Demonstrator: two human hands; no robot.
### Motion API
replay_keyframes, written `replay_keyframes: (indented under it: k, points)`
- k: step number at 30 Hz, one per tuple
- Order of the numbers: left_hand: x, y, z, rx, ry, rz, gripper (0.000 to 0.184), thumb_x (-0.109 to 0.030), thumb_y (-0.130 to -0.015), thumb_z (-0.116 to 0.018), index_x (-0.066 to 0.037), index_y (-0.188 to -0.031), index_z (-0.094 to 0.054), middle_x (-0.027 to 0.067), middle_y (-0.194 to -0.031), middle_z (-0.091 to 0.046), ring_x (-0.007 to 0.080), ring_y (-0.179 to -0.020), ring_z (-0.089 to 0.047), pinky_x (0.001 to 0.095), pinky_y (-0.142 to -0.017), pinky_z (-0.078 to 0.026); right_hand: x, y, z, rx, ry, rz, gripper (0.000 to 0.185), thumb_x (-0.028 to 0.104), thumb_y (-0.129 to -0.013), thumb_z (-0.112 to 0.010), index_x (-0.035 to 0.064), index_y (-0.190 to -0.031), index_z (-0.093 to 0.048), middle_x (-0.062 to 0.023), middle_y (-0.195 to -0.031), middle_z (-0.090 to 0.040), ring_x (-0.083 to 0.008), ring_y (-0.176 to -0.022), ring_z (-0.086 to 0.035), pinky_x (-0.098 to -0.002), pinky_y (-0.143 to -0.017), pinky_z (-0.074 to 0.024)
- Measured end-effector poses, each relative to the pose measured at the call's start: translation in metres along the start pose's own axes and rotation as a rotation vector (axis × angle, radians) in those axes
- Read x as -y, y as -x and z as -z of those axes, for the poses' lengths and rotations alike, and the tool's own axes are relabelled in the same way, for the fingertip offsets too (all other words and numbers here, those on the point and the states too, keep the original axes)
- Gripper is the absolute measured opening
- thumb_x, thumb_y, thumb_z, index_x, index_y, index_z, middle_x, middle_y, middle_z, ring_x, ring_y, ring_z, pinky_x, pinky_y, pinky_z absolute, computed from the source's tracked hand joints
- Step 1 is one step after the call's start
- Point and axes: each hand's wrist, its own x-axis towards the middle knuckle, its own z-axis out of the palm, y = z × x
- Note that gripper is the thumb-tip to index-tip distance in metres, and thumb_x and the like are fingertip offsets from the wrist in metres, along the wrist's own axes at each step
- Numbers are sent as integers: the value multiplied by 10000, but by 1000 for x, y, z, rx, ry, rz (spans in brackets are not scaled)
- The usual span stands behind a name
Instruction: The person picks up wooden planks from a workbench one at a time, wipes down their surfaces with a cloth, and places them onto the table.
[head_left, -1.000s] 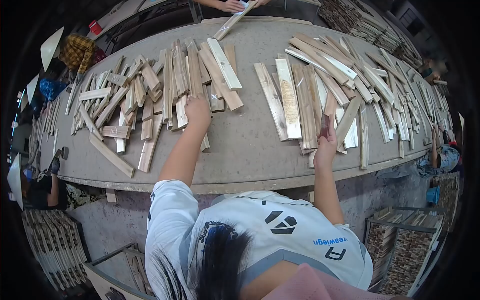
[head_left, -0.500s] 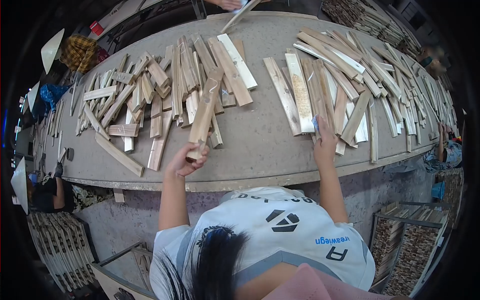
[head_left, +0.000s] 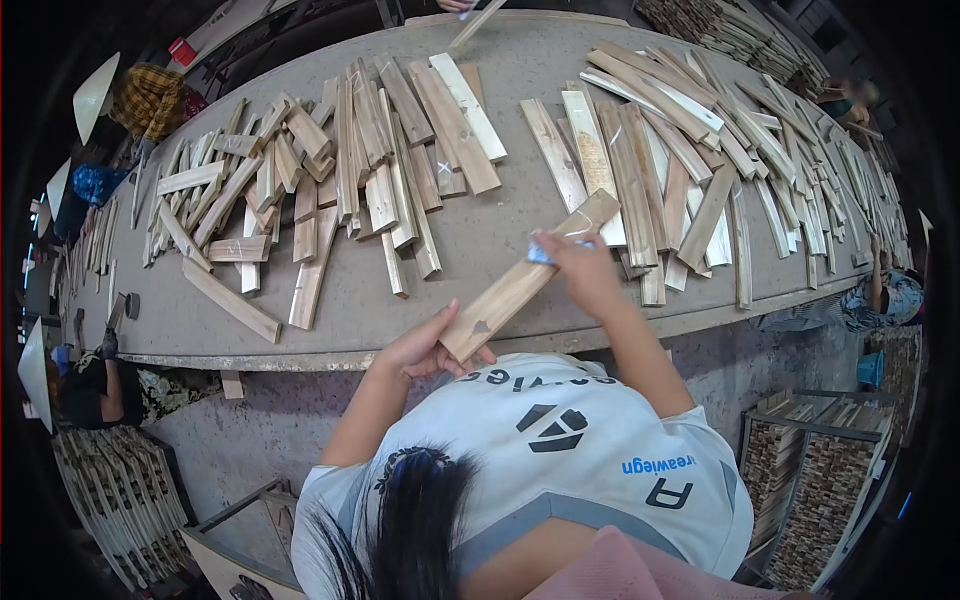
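Note:
A flat wooden board (head_left: 505, 300) lies slantwise in front of my chest, above the table's near edge. My left hand (head_left: 425, 345) grips its lower end, thumb on top and fingers beneath. In my right hand (head_left: 585, 268) is a small blue-and-white piece (head_left: 541, 249), perhaps a folded cloth or paper, pressed against the board's upper face. A pale curved mark shows on the wood near the board's far end, just beyond that hand. Dark spots mark the end by my left hand.
Wooden strips (head_left: 375, 130) lie piled on the left of the table (head_left: 480, 240), and more strips (head_left: 690, 150) on the right. Another person's hand (head_left: 458, 6) holds a strip at the far edge. Co-workers sit along both sides. A rack (head_left: 820, 480) stands behind at right.
My left hand has brought the board from the left pile toward my body and tilted it rightward. My right hand has come from the right pile onto the board with the blue-and-white piece.

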Motion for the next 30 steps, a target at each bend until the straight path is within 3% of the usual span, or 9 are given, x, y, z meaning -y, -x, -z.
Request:
replay_keyframes:
  k: [5,7,9,13,19,21,23,28,30]
  points:
    - [-13,0,-14,-3,-249,-179,616,-594,-1046,-353,-48,-1307,-471,161,-821,-702,146,-545,-652,227,-444,-491,4,13,26,48,187,-142,537,29,-878,-554,165,-1397,-577,-91,-1317,-666,-189,-1219,-630,-490,-1029,-401]
    - [-16,3,-25,-8,-293,-177,610,-595,-1040,-381,-54,-1309,-466,154,-819,-701,141,-537,-644,214,-442,-467,41,16,26,-3,-4,175,529,25,-881,-543,154,-1393,-577,-112,-1324,-659,-209,-1224,-627,-501,-1027,-407]
    - [-19,4,-29,-19,-341,-174,606,-595,-1033,-408,-60,-1311,-461,146,-816,-699,136,-530,-636,201,-440,-444,33,14,24,27,-26,179,505,29,-893,-529,143,-1383,-579,-102,-1343,-650,-217,-1244,-616,-501,-1041,-403]
    - [-14,3,-29,-27,-419,-197,608,-574,-1005,-506,-71,-1342,-445,133,-832,-704,127,-562,-648,180,-461,-425,-19,0,23,25,182,-167,487,30,-909,-517,164,-1372,-588,-63,-1334,-662,-203,-1213,-640,-493,-1041,-414]
    - [-8,-14,-31,-23,-325,-221,641,-459,-983,-622,-51,-1407,-365,155,-914,-719,134,-640,-676,198,-510,-460,87,19,42,124,-237,366,476,82,-921,-531,190,-1382,-582,-56,-1310,-673,-171,-1222,-632,-469,-1049,-400]
    - [-9,-16,-33,-100,-350,-200,677,-422,-973,-653,-42,-1431,-331,164,-940,-721,140,-658,-683,208,-528,-475,66,19,35,107,-215,360,455,99,-929,-518,185,-1369,-594,-43,-1304,-677,-145,-1245,-616,-463,-1037,-394]
    - [-13,-15,-37,11,-346,-191,740,-348,-961,-688,-23,-1470,-261,176,-980,-720,149,-693,-696,222,-559,-498,36,16,27,4,-23,-7,447,128,-941,-500,185,-1375,-590,-19,-1292,-679,-129,-1253,-610,-447,-1014,-405]
    - [-7,-11,-40,-70,-299,-167,857,-375,-845,-796,-58,-1473,-306,179,-984,-720,154,-694,-703,210,-564,-505,79,29,32,64,-220,460,539,61,-844,-623,185,-1368,-589,-33,-1342,-657,-163,-1211,-634,-473,-961,-416]
    - [-12,-13,-38,-15,-273,-134,937,-322,-751,-889,-69,-1470,-343,183,-1012,-709,163,-704,-706,213,-563,-522,58,27,30,58,-158,346,560,36,-839,-607,185,-1378,-582,-34,-1345,-655,-170,-1201,-638,-478,-960,-417]
